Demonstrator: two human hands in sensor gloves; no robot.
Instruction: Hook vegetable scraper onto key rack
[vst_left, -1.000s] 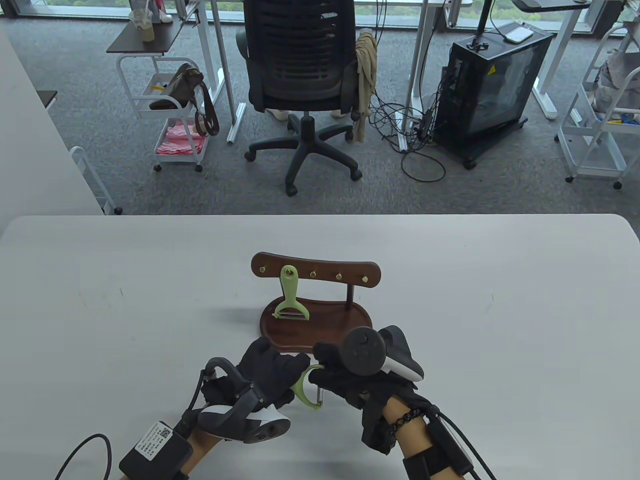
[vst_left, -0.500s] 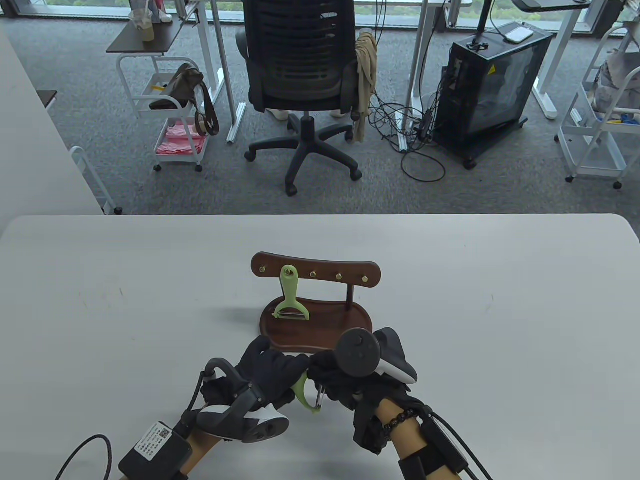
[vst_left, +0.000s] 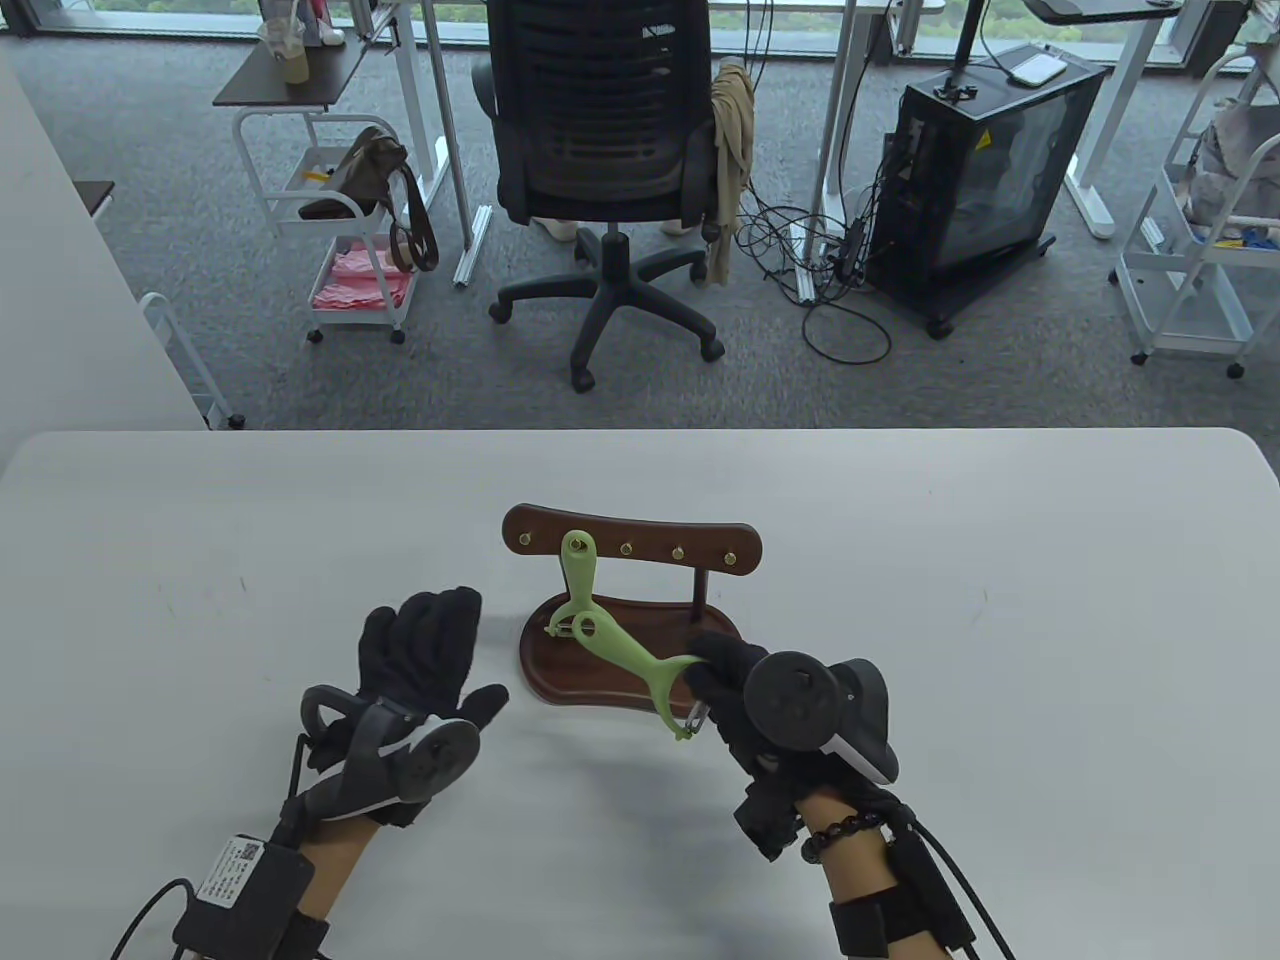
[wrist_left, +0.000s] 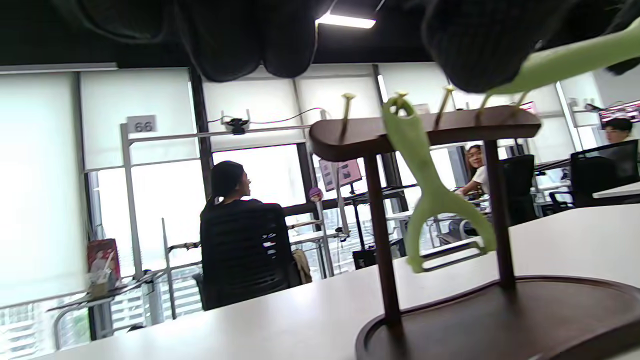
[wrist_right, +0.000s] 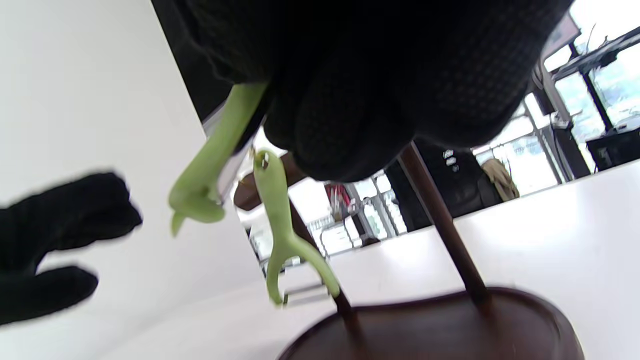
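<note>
A dark wooden key rack with brass hooks stands on an oval base at the table's middle. One green vegetable scraper hangs from the second hook; it also shows in the left wrist view and the right wrist view. My right hand grips a second green scraper by its blade end, handle pointing up-left over the base. My left hand lies open and empty on the table, left of the base.
The white table stretches wide on both sides of the rack. Three brass hooks on the rack's right part are free. Beyond the far edge stand an office chair and carts.
The left hand let go of the scraper and moved left and forward, fingers spread. The right hand carried the scraper up and right, swinging its handle toward the rack.
</note>
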